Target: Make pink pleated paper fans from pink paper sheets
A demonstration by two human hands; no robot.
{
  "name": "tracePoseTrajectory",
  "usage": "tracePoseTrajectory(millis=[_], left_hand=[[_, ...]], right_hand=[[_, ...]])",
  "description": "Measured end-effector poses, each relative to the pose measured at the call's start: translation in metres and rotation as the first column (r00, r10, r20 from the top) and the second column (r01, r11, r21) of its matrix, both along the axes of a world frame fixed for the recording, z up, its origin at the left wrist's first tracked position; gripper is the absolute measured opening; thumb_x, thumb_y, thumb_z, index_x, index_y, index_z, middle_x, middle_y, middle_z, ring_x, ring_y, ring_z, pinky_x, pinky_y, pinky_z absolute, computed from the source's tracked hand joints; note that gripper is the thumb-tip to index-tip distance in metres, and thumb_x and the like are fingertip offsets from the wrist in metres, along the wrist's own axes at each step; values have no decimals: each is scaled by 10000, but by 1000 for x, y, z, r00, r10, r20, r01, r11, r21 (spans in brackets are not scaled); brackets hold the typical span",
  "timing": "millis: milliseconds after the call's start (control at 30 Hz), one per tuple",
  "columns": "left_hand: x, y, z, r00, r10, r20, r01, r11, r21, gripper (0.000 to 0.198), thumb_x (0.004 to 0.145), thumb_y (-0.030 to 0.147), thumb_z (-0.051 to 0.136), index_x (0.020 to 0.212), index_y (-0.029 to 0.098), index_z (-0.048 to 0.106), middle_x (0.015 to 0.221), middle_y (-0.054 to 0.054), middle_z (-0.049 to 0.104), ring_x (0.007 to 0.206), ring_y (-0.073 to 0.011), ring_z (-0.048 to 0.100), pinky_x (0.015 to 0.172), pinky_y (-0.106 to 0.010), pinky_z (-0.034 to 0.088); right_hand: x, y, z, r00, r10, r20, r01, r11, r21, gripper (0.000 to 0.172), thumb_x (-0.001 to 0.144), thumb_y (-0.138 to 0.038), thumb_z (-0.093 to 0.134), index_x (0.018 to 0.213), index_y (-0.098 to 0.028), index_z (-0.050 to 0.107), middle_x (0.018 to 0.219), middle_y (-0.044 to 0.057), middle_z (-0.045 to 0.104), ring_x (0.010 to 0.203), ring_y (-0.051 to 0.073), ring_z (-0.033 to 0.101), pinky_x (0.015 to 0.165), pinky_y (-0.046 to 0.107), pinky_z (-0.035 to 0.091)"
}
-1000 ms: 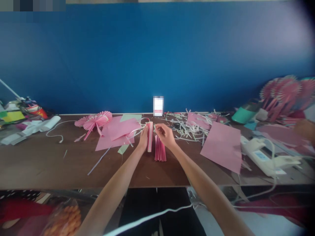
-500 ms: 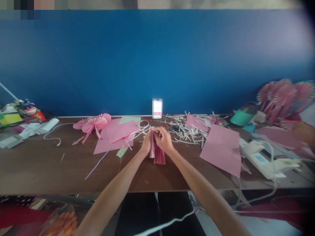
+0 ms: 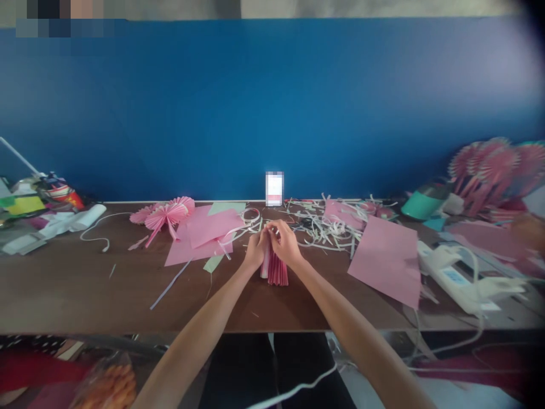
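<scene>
Centrally, a pleated paper, pink and sharply creased like an accordion, stands on the brown wooden table, bunched tight at the top and splaying slightly below. To its right lies a smooth flat pink sheet; behind it to the right, a tangle of thin white paper strips; to its left, a round ribbed fan. The left hand curls closed around the pleats' upper end, and the right hand pinches the top with its fingertips.
</scene>
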State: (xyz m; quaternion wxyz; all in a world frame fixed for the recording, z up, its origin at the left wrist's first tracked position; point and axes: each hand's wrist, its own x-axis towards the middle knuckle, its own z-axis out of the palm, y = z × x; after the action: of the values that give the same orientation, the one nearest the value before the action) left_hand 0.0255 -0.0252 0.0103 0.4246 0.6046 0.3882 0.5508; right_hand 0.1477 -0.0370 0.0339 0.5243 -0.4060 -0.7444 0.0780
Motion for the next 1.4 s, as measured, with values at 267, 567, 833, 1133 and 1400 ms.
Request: tracePoseTrajectory(millis=[267,567,833,1133,1400], left_hand=[[0,-1,3,999,15,-38,-13,999,50,429,915,475,424,686,138,559,620,-3,543,579,-110,460,561,-238,335],[-3,-2,4,995,26,-99,-18,997,81,441,929,475,389,657,148,509,595,12,503,555,-99,426,545,-238,309],[-4,-2,3,979,66,-194,-42,992,121,456,928,466,391,615,154,502,572,7,509,552,-111,438,538,-247,292],[-6,4,-6,987,79,-138,-67,994,91,435,914,470,414,613,160,468,564,18,454,548,-108,400,532,-248,280],[-7,5,-5,988,94,-126,-83,992,94,423,912,459,412,611,163,442,560,21,439,545,-106,397,527,-246,270]], right_hand=[[1,5,-4,1000,28,7,-28,1000,-3,254,893,-150,428,1115,-227,522,953,57,602,901,197,583,788,321,478],[0,6,-8,1000,-1,-4,1,1000,25,263,905,-161,433,1146,-234,507,973,58,604,893,198,587,799,330,482],[3,8,-10,998,3,64,-4,1000,25,255,918,-159,406,1149,-223,493,971,77,597,924,216,575,815,358,486],[-1,10,-16,997,40,59,-42,998,39,269,954,-205,370,1212,-211,446,997,92,571,940,214,572,837,366,498],[-4,8,-17,999,-28,-41,28,999,16,274,946,-283,444,1213,-225,441,1026,77,611,939,211,614,832,362,508]])
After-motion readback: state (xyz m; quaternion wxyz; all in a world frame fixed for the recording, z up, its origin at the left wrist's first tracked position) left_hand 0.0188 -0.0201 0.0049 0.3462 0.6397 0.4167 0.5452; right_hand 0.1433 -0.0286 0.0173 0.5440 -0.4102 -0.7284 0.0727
